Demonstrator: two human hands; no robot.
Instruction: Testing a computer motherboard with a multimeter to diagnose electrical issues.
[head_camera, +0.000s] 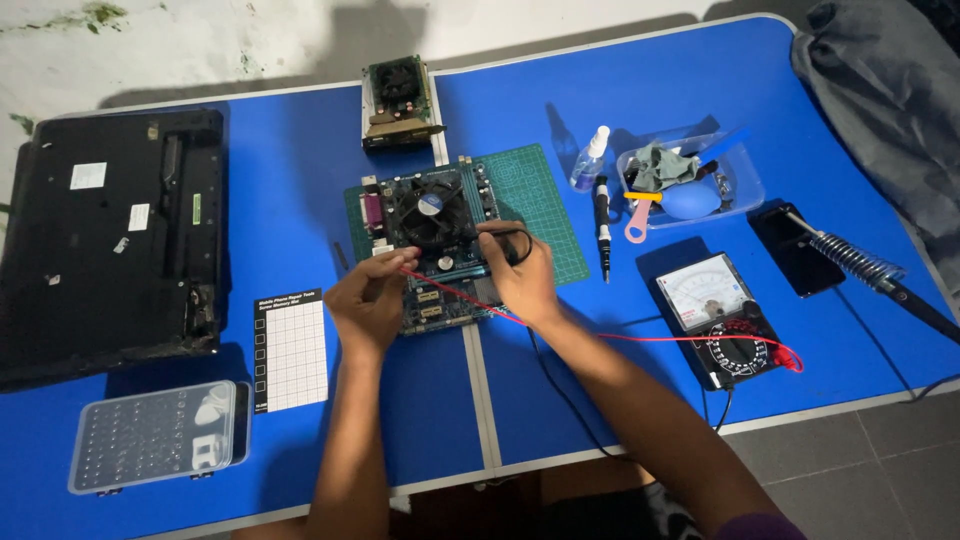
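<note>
Blue counter (300, 180) held motherboard (440, 245). Left hand (368, 300) pinched red probe (408, 266), right hand (520, 275) gripped black probe (512, 238); tips needed steady, separate contacts.

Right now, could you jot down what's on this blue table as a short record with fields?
Left hand: holds red probe on the circuit board
Right hand: holds black probe by the fan
Meter: analog, right of the board, red lead plugged in
Under the board: green cutting mat
Far left: black laptop base
Far right: soldering iron
</note>
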